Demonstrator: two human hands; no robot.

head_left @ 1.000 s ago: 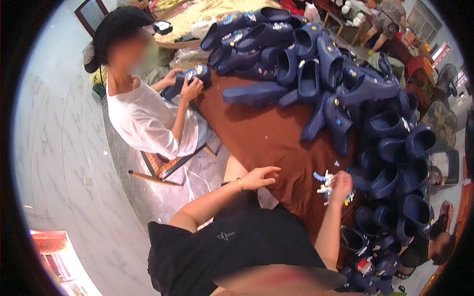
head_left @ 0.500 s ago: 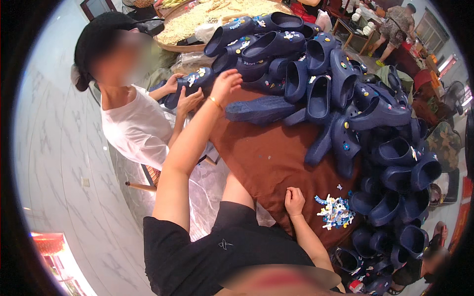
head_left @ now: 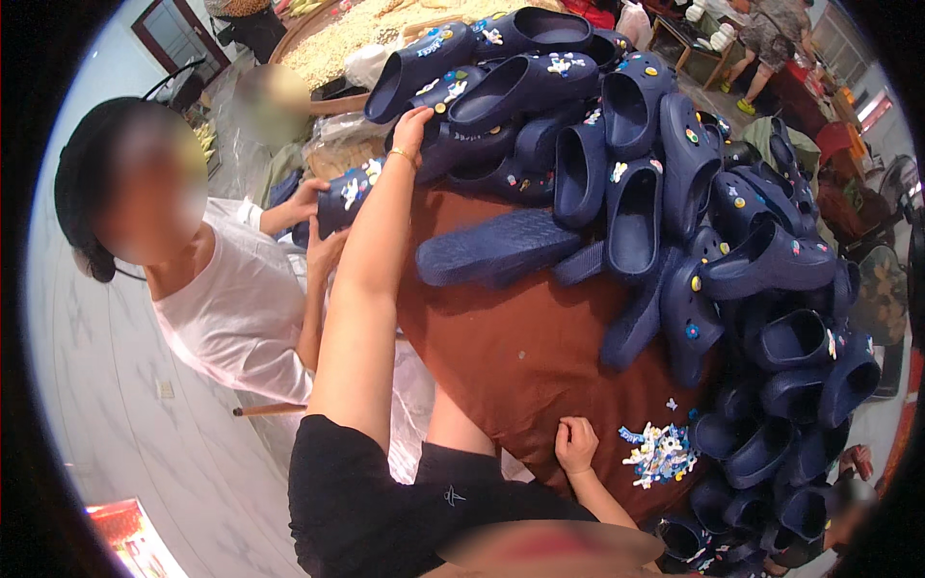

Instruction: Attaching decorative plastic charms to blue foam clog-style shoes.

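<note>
My left hand reaches over the table to the far left of a big pile of navy clogs. Its fingers are closed at the edge of a navy clog with colourful shoe charms; part of the grip is hidden. My right hand rests on the brown cloth near the table's front edge, fingers curled, nothing visible in them. Just right of it lies a small heap of blue, white and yellow shoe charms. A sole-up clog lies on the cloth.
At the left a person in a white top holds another navy clog in both hands. Clogs pile up along the right side. Behind the pile stands a wide round tray of pale pieces. Another person bends at the far right.
My left hand has moved from the air in front of the pile up to a clog. My right hand stays on the cloth. The view has shifted, and the person appears farther left.
</note>
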